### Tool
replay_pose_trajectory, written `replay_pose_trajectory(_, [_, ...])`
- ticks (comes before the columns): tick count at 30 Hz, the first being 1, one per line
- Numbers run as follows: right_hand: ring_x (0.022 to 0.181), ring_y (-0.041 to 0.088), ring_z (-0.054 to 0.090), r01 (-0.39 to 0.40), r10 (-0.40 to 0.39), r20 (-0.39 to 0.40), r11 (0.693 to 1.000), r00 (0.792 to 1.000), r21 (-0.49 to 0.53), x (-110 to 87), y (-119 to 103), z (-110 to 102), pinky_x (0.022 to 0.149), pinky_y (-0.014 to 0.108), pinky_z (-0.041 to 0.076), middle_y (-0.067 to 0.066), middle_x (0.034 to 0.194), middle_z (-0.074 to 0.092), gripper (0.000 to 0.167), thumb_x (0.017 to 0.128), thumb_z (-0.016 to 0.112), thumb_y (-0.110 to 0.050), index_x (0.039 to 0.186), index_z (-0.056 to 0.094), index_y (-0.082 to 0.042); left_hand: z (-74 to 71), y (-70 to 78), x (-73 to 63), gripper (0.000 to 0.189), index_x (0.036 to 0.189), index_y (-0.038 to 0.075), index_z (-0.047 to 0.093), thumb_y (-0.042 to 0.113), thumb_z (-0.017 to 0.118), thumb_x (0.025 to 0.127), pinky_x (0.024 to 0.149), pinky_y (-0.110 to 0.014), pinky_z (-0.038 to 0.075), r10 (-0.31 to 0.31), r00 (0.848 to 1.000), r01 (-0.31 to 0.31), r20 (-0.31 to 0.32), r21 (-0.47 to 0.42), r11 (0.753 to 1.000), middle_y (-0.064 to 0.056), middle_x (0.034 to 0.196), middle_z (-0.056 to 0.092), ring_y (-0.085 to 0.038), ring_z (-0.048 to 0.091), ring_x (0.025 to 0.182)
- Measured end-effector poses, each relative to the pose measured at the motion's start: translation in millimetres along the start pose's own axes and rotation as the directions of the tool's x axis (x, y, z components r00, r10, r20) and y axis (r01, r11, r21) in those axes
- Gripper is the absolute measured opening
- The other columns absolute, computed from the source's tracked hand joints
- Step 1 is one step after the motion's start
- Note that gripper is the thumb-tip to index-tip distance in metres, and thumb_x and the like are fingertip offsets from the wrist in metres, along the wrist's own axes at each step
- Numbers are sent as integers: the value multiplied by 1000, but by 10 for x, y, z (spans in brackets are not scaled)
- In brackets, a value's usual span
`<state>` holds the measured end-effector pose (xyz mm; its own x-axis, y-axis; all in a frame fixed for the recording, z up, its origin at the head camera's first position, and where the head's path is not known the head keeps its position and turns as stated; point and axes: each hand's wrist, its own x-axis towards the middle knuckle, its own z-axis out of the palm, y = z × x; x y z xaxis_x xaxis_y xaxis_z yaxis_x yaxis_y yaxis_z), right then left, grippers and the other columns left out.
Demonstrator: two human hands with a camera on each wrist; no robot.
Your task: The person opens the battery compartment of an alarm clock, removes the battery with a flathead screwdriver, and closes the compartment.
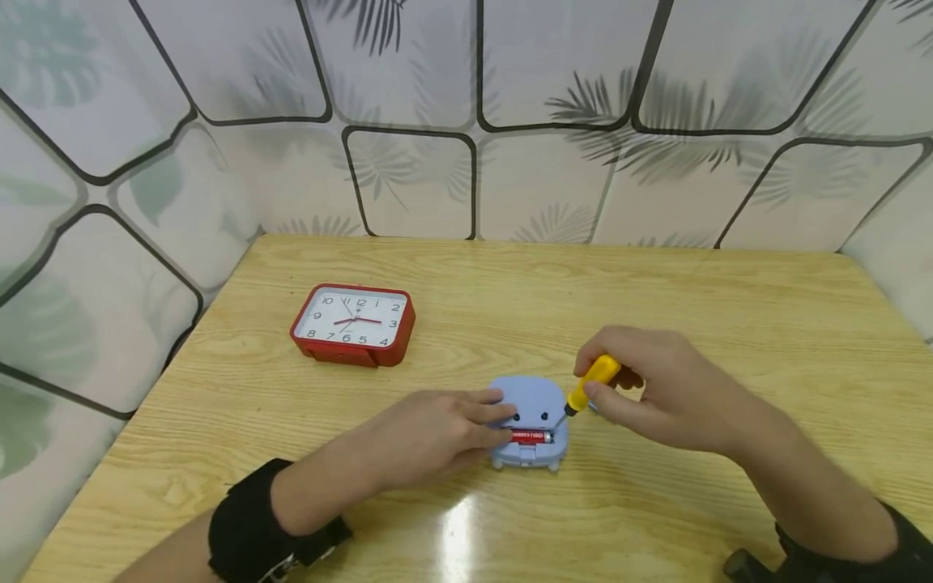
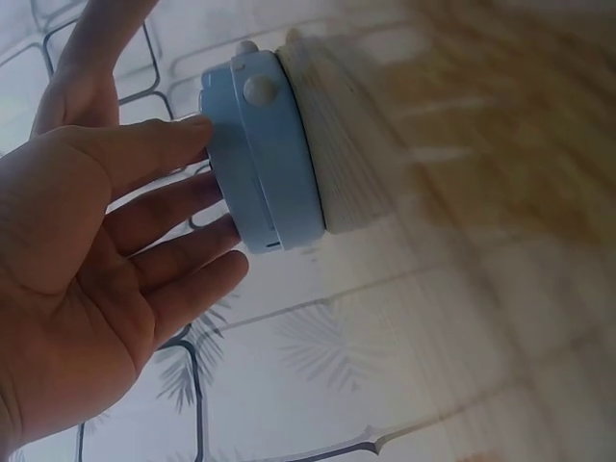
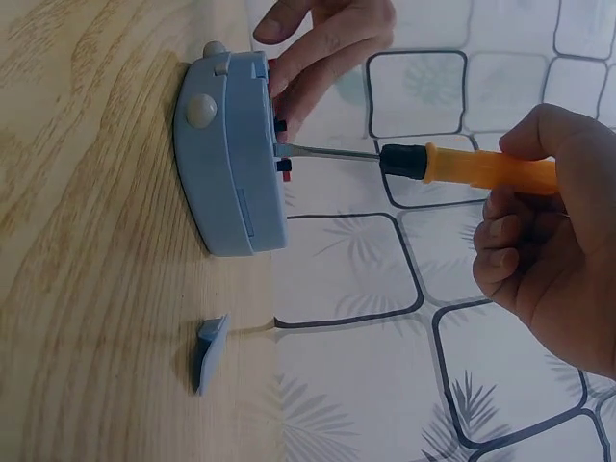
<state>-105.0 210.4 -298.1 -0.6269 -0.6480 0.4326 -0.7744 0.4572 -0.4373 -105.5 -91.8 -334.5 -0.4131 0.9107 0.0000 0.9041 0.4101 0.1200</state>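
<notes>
Right hand's gripping the screwdriver, left hand's just resting straight-ish fingers on the blue case, and the battery lies 9-to-3, roughly 8 o'clock from the right fingers.

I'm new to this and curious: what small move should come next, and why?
Probably to lever the red battery gently upward with the yellow screwdriver: its tip sits near the battery's end, the battery lies uncovered, and the left hand rests on the blue device.
</notes>
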Motion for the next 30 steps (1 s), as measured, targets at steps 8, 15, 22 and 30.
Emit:
replay_pose_trajectory(8, [80,-6,58,-1,3,46,1000,999,-27,-4,-14,-11,60,16,51,-12,99,69,32,84,77,1,107,66,-18,-3,18,26,31,135,19,75,22,68,105,114,-37,53,-9,1000,9,16,17,1000,-3,151,64,-23,59,144])
replay_pose_trajectory(15, [83,-3,60,32,-30,54,998,998,-54,-3,-30,-28,68,19,57,-11,100,69,34,83,76,2,107,67,-20,-4,26,36,31,135,20,75,23,68,105,113,-36,53,-11,1000,11,19,23,1000,-2,150,65,-23,60,143])
replay_pose_trajectory(22, [76,-7,54,81,-74,91,994,993,-76,-46,34,-103,60,13,47,-15,97,69,34,79,81,-1,102,73,-24,-5,25,30,30,135,20,75,22,68,106,113,-36,54,-15,1000,14,15,17,1000,-2,150,64,-23,59,144])
replay_pose_trajectory(30, [75,-7,57,-100,146,413,986,899,-132,-123,163,-184,63,22,54,-13,95,73,10,95,80,-15,104,81,-17,6,24,6,30,134,20,76,22,67,106,113,-37,54,-13,1000,12,7,15,1000,-3,149,65,-23,60,143])
